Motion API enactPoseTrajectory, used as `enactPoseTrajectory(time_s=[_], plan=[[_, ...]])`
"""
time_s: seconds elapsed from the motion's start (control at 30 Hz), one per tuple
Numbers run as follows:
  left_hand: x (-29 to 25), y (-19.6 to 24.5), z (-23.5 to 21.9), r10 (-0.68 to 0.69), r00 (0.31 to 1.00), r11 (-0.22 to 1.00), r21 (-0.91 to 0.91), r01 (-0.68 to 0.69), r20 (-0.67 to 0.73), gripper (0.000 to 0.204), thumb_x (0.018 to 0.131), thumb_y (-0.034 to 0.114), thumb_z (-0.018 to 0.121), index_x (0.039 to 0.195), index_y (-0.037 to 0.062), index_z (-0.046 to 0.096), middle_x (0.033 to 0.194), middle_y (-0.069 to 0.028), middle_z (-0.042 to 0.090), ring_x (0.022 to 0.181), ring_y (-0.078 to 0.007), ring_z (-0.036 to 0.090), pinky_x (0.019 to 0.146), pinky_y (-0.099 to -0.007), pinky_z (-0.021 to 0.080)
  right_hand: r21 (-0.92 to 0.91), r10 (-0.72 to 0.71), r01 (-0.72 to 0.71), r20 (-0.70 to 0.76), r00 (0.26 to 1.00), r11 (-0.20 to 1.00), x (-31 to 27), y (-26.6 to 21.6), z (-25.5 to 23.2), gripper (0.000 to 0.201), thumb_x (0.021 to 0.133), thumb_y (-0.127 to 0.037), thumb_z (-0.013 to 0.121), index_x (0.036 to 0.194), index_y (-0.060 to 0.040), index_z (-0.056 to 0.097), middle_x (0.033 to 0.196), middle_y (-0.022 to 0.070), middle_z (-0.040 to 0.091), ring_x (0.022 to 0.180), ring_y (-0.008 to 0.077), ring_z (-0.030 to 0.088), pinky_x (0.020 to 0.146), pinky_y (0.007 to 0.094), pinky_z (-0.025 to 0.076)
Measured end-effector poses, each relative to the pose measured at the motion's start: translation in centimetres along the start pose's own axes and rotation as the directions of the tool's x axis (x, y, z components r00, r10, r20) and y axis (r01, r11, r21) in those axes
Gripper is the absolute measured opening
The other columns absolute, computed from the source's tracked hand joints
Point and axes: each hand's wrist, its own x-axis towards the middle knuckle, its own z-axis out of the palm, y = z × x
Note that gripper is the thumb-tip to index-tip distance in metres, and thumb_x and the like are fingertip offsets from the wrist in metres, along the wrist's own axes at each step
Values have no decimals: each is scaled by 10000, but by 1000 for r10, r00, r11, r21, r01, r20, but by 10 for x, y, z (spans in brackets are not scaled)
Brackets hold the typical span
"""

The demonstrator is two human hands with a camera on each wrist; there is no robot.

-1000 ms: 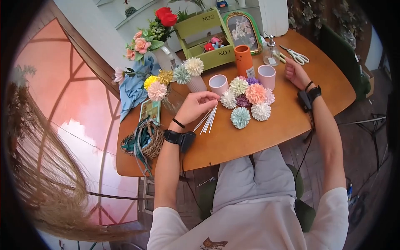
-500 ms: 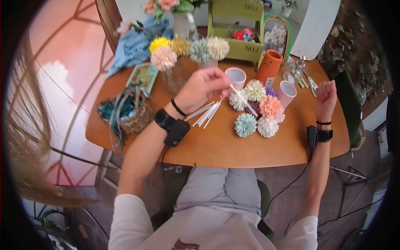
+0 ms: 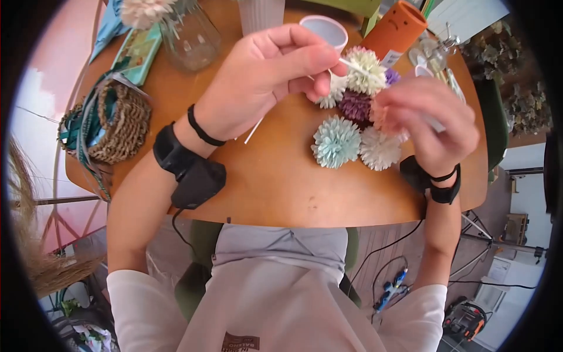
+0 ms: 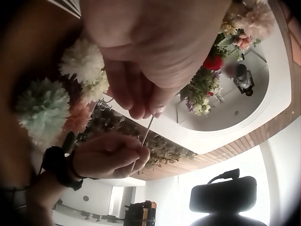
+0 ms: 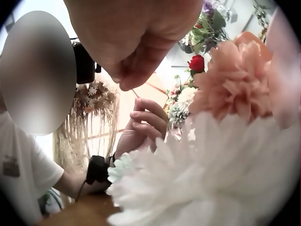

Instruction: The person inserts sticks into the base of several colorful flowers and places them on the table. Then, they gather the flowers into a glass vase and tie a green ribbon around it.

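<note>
My left hand (image 3: 270, 73) is raised over the table and pinches a thin white stick (image 4: 148, 128) between thumb and fingers. Facing it, my right hand (image 3: 431, 120) has its fingertips together on the stick's other part, as both wrist views show. Below the hands lie loose pompom flower heads: a pale teal one (image 3: 336, 142), a white one (image 3: 380, 149), a dark purple one (image 3: 356, 105) and a cream one (image 3: 365, 70). A coral flower head (image 5: 233, 80) is mostly hidden behind my right hand in the head view. More white sticks (image 3: 253, 131) show under my left wrist.
A woven basket (image 3: 126, 129) with ribbons stands at the left, near a green box (image 3: 138, 53) and a glass vase (image 3: 190, 44). Behind the flower heads are a pink cup (image 3: 324, 32) and an orange container (image 3: 396, 26). The table's front edge (image 3: 293, 224) runs before my lap.
My left hand has lifted one white stick off the pile and raised it. The right hand has come from the table's right side to meet it. The head view has moved closer.
</note>
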Motion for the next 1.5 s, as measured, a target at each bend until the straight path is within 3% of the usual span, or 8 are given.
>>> enactPoseTrajectory(time_s=[0.17, 0.3, 0.5, 0.7, 0.87, 0.97, 1.33, 1.5], plan=[[-4, -13, 6, 103, 985, 630, 757, -175, 141, 164, 980, 126, 684, 1107, 22, 684, 992, -23, 704, 792, -89, 630, 738, -236, 513, 225, 243, -190, -238, 940, 956, -26, 21, -5, 302, 1072, -129, 459, 1173, 97, 631, 940, 165, 704, 656, 154, 626, 537, 248, 481], [0, -18, 13, 130, 880, 319, 821, -473, 457, 339, 851, 155, 795, 1165, 71, 700, 1144, -84, 659, 1005, -250, 630, 882, -356, 500, 353, 372, -253, -327, 869, 901, -36, 32, -10, 372, 1127, -236, 387, 1174, 56, 613, 939, 92, 666, 683, 106, 593, 534, 212, 444], [-6, -19, 19, -97, 848, 280, 832, -478, 520, 555, 731, 148, 836, 1260, 132, 671, 1275, -79, 620, 1059, -306, 600, 915, -415, 488, 387, 424, -284, -347, 837, 877, -46, 33, 1, 311, 1116, -147, 386, 1219, 60, 595, 1001, 107, 672, 670, 89, 572, 499, 199, 421], [-4, -10, 13, -131, 930, 500, 833, -236, 342, 586, 768, 114, 818, 1319, 77, 621, 1352, -108, 601, 1185, -300, 599, 998, -427, 495, 452, 392, -227, -313, 865, 863, -39, 27, 4, 280, 1091, -103, 397, 1217, 57, 589, 1014, 153, 679, 621, 82, 548, 497, 189, 406], [-2, 3, 2, -121, 985, 988, 77, 131, -120, 489, 1039, 271, 571, 1443, 12, 475, 1434, -176, 546, 1288, -299, 567, 1086, -439, 487, 490, 389, -182, -362, 847, 853, -45, 30, 5, 293, 1074, -77, 368, 1183, 75, 593, 1006, 172, 692, 601, 77, 534, 510, 196, 415], [1, -1, -12, -150, 976, 973, -198, 117, -159, 475, 1099, 328, 440, 1491, 60, 418, 1474, -102, 521, 1303, -264, 559, 1097, -456, 481, 503, 371, -159, -355, 858, 849, -45, 30, 10, 302, 1065, -61, 350, 1162, 86, 595, 1001, 183, 700, 589, 74, 526, 518, 200, 421], [0, -9, -13, -164, 985, 966, -209, 151, -46, 490, 1109, 347, 370, 1499, 51, 385, 1432, -162, 552, 1285, -290, 580, 1081, -457, 492, 332, 170, -114, -146, 975, 936, -33, 27, 10, 318, 1008, 26, 332, 1109, 120, 619, 1040, 223, 723, 616, 90, 590, 543, 210, 457], [-2, -8, -9, -173, 980, 982, -89, 165, -95, 495, 1099, 328, 385, 1485, 19, 392, 1395, -174, 573, 1223, -305, 620, 999, -438, 533, 397, 374, -273, -202, 905, 876, -32, 20, 15, 276, 1033, -20, 403, 1119, 105, 634, 1048, 201, 727, 644, 89, 621, 535, 204, 462]])
